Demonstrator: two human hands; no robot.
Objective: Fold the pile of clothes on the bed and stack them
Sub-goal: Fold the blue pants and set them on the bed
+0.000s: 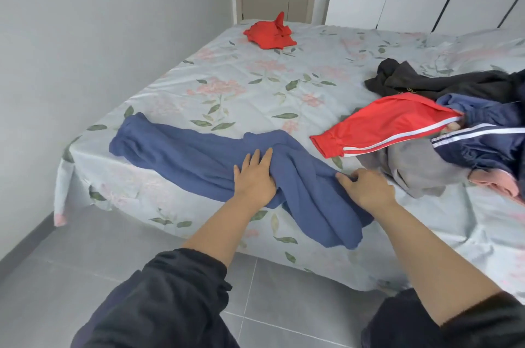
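The blue pants point(184, 160) lie stretched along the near edge of the bed point(255, 77), one end hanging over the side. L hand point(254, 177) rests flat on their middle, fingers straight, pressing the cloth, not gripping. R hand point(366, 190) is just to the right, fingers curled, pinching a fold of the same pants. To the right sits the pile point(468, 148) of unfolded clothes w/ red shorts point(383, 126) on top. A crumpled red top point(270, 33) lies well apart, at the far side.

No writing, label or number can be read anywhere.
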